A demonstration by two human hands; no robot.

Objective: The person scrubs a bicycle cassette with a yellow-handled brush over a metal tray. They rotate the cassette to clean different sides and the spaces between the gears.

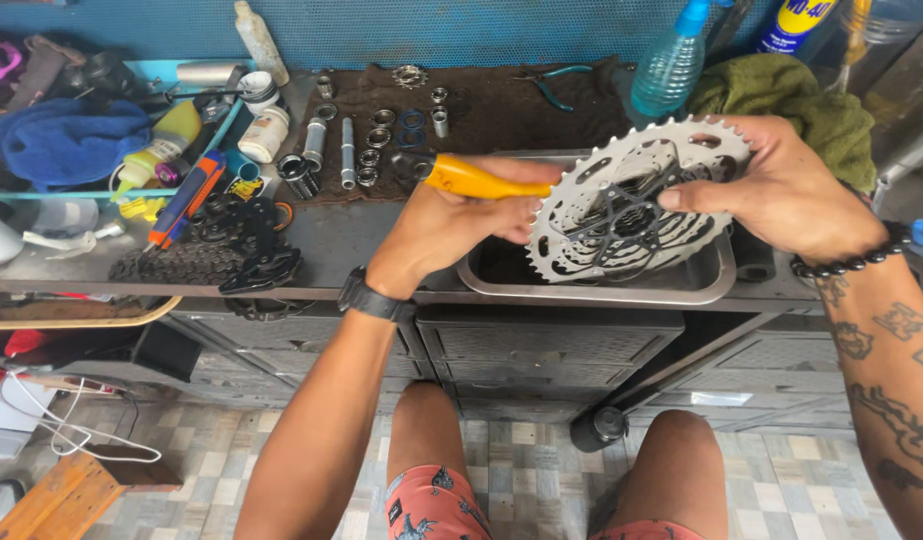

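Steel teeth up front: we've got the cassette (621, 215) lifted just above the metal tray (701, 285), tilted with its big sprocket toward us. Our right hand (781, 185) clamps it firmly by the rim, thumb reaching in near the centre. Our left hand (451, 225) is wrapped tight around the yellow-handled tool (476, 180), its working end hidden behind the sprockets, so we can't tell what kind of tip it has. To work it well, we judge we should keep the cassette steady over the tray so anything loosened drops in, and keep fingers off those sharp teeth. It looks clean and silvery, stepped sprockets stacked on a dark spider, teeth crisp. A greasy chain (196, 260) lies on the bench to our left.
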